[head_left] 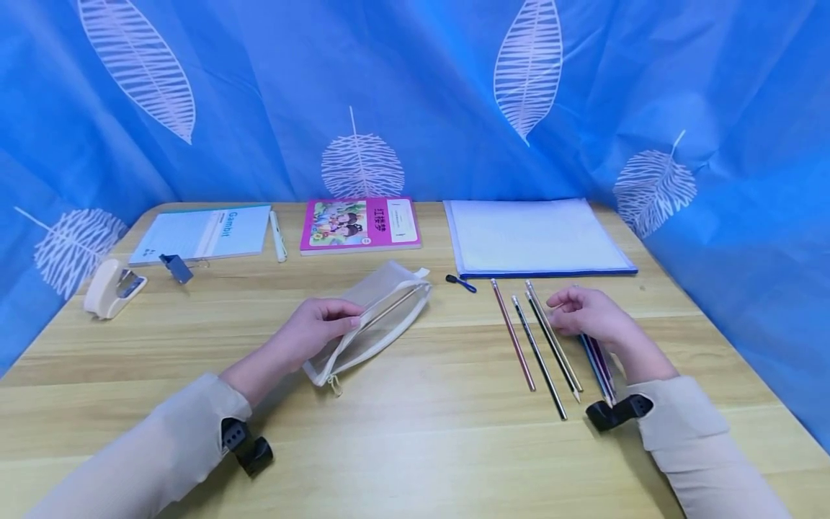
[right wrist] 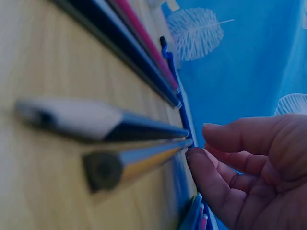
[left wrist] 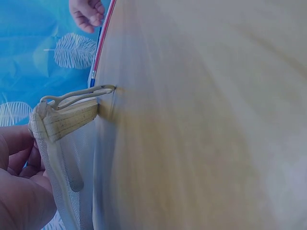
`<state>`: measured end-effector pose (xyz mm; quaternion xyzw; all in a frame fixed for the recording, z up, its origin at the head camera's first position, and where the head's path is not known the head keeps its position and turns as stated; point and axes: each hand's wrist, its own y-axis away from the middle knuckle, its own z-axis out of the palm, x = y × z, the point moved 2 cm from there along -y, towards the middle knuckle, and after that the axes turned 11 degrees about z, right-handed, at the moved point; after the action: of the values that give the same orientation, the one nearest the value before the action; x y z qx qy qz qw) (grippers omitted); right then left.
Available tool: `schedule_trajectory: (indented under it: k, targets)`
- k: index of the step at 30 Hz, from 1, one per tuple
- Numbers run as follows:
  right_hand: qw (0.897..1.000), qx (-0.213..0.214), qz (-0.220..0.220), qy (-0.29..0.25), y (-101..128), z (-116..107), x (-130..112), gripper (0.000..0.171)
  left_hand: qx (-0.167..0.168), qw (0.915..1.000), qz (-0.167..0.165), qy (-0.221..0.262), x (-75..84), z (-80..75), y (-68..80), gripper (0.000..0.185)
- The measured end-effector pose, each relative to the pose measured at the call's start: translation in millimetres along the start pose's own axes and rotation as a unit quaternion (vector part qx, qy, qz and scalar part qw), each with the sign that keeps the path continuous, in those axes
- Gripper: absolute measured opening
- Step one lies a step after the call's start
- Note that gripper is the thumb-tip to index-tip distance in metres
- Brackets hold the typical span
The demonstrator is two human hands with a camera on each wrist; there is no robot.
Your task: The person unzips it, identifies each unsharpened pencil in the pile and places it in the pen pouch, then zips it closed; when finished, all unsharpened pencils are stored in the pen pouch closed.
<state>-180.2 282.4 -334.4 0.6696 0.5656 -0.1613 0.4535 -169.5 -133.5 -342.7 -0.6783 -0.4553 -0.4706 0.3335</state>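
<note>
**Pouch in one hand, pencils under the other**

So here's the desk, a light wooden table (head_left: 415, 432) with blue leaf-print fabric (head_left: 415, 86) hung all around it.

The left hand (head_left: 319, 326) rests on a see-through white mesh zip pouch (head_left: 372, 321) lying flat near the middle of the table. The fingers curl over the pouch's long edge and grip it, and the wrist view backs that up, with the fabric bunched against the fingers. One pencil shows inside the pouch through the mesh. The zip pull hangs off the near corner.

The right hand (head_left: 588, 316) sits over on the right, fingers bent down with the tips touching a row of long thin pencils (head_left: 541, 342) laid side by side on the wood. From the wrist camera a fingertip (right wrist: 201, 165) presses right against the end of one silvery pencil. It's touching rather than wrapping round anything. A few more coloured pencils (head_left: 599, 367) lie under the wrist.

Other stuff: a pale blue notebook (head_left: 204, 232) and a white pen (head_left: 278, 236) at back left, a pink-covered picture book (head_left: 359, 223) in the back middle, a clear plastic document folder with a blue edge (head_left: 534, 236) at back right, a cream stapler (head_left: 112, 288) far left, a blue binder clip (head_left: 176, 267) beside it.
</note>
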Motion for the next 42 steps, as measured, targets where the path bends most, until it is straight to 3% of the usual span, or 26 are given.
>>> schedule_trajectory:
  k: [9,16,22,25,27,31,35,38,42]
  targets:
    - [0.999,-0.022,0.025,0.019,-6,0,6,0.046,0.001,0.9999,0.012,-0.006,-1.3,-1.4,-0.1,0.028]
    - [0.994,0.0,0.038,0.107,-12,4,-3,0.047,0.001,0.9999,0.006,-0.013,-0.9,-2.8,0.6,0.027]
    - [0.978,0.029,0.051,0.199,-16,4,-8,0.046,0.001,0.9999,0.007,-0.008,-1.9,-0.6,1.5,0.027]
    - [0.976,0.041,0.053,0.206,-13,1,-10,0.047,0.001,0.9999,0.011,-0.007,-1.4,0.1,1.1,0.027]
    - [0.981,0.054,0.051,0.178,-10,-4,-12,0.049,-0.001,0.9999,0.013,-0.006,-1.1,0.6,0.8,0.027]
    - [0.993,0.092,0.022,0.063,-1,-17,-18,0.052,0.001,0.9999,0.013,-0.006,-1.4,-0.1,0.7,0.027]
    - [0.993,0.102,-0.018,-0.059,5,-22,-24,0.044,0.005,0.9999,0.01,-0.01,-1.8,-1.6,0.8,0.027]
    - [0.984,0.069,-0.038,-0.161,7,-18,-27,0.034,0.004,0.9999,0.008,-0.011,-1.6,-1.7,0.5,0.027]
    - [0.954,0.005,-0.052,-0.296,6,-2,-34,0.029,0.003,0.9999,0.008,-0.007,-1.3,-0.6,0.3,0.027]
